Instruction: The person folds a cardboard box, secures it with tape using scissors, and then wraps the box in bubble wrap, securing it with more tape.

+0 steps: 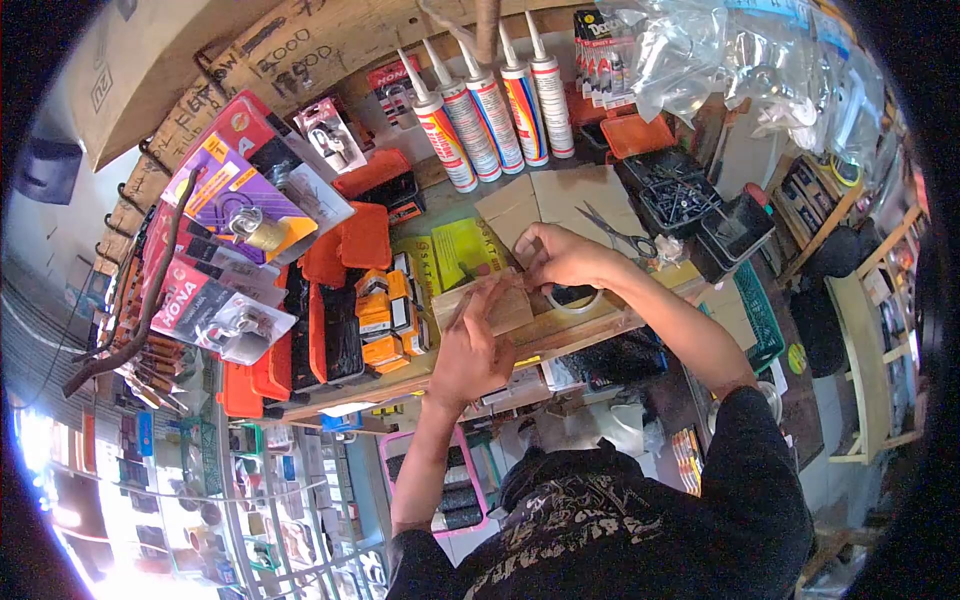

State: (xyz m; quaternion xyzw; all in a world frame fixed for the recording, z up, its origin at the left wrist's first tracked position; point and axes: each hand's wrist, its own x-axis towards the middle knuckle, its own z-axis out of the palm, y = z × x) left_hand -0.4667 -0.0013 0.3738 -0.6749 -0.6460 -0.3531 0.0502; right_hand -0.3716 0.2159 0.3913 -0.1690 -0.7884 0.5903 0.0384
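Flat, pale-brown piece, straight-edged, touching the left hand

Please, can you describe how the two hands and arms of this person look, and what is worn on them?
The left hand and right hand are bare, without gloves, and no watch or bracelet shows at either wrist. The black T-shirt has short sleeves, leaving both forearms uncovered; a pale print marks its body.

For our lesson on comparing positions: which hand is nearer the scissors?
The right. The right hand is just left of the scissors; the left hand is farther left and closer to the body.
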